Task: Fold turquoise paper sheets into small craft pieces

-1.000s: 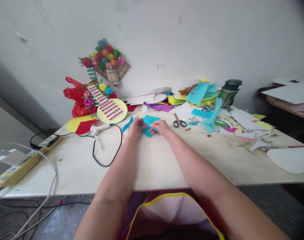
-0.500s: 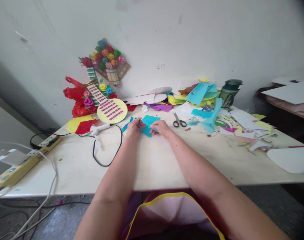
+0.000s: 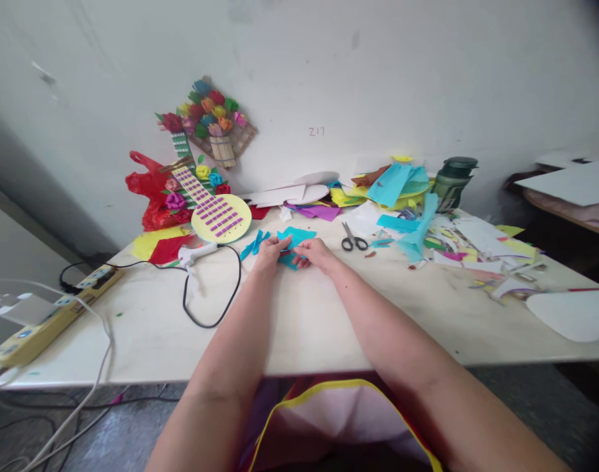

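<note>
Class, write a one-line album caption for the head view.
Left hand and right hand at turquoise paper, a guitar-shaped craft to the left, dark-handled scissors to the right.

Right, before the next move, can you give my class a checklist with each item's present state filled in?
1. Blue paper within reach: ok, beneath both hands.
2. Left grip holding a piece: cannot tell, fingers hide it.
3. Right grip holding a piece: cannot tell, too small.
4. Scissors clear of both hands: ok, blades pointing away.
5. Glue gun cool: cannot tell.
6. Paper scraps gathered tidily: not ok, scattered at the right.
</note>
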Tool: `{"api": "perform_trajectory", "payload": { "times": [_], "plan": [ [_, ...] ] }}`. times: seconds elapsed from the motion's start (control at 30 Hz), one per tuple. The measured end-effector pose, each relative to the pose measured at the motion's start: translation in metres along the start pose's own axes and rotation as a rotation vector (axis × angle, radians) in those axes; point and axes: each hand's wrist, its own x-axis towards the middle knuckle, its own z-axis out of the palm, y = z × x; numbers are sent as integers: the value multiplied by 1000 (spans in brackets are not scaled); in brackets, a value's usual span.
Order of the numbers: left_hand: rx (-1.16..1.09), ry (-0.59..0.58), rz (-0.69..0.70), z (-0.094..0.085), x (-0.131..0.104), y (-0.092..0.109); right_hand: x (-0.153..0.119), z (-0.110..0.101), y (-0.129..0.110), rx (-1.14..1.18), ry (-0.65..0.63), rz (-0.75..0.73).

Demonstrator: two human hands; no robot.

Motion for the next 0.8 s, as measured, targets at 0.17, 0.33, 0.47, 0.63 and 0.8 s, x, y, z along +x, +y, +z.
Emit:
{"api": "perform_trajectory", "payload": {
  "times": [0.17,0.33,0.47,0.63,0.8],
  "plan": [
    [-59,20,21,2,-1,2,-1,-2,0,40,5,0],
    [-61,-18,23,1,-4,5,-1,-3,1,117,-20,-9],
    [-75,29,69,1,-4,7,0,-3,1,130,-28,18],
    [-70,61,47,5,-6,10,3,-4,2,99,-13,-10],
    [-67,88,38,8,-7,10,4,-4,3,95,-13,-21]
  ]
}}
